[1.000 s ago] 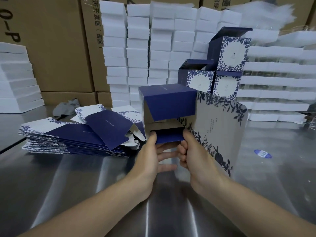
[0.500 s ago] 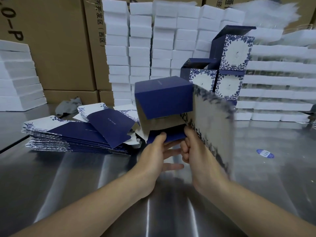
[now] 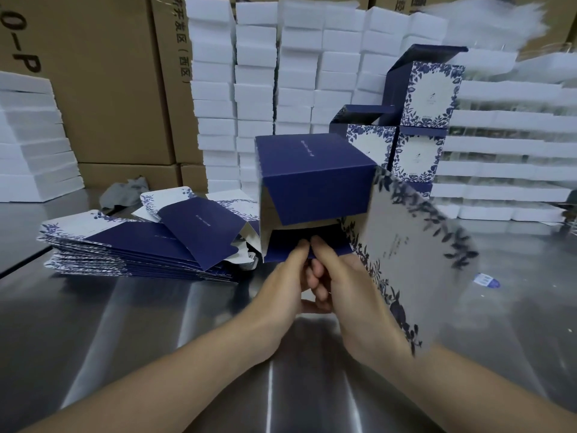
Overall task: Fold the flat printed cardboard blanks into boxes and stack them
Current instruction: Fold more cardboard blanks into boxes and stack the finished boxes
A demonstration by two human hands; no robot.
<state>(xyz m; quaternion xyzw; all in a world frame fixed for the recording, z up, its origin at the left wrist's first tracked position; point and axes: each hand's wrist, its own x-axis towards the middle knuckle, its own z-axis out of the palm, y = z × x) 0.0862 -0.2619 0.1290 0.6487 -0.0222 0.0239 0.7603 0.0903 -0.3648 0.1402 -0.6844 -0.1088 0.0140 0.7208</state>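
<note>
The work looks to be at an early-to-middle stage. A few finished boxes (image 3: 418, 126) stand stacked at the back right of the steel surface (image 3: 156, 323), while a thick pile of flat blanks (image 3: 125, 245) lies at the left waiting to be folded. Between them, raised above the surface, is the half-formed box (image 3: 315, 179). Its navy walls are squared up, but its near end is open and a floral panel (image 3: 412, 260) swings loose at the right, blurred. The left hand (image 3: 281, 289) and right hand (image 3: 352, 295) sit close together under it, thumbs side by side, both pinching the navy flap (image 3: 281, 250) at the lower edge. They appear to be tucking it in, though the fingers hide the joint. This box has to be closed and stacked, then the rest of the pile folded.
</note>
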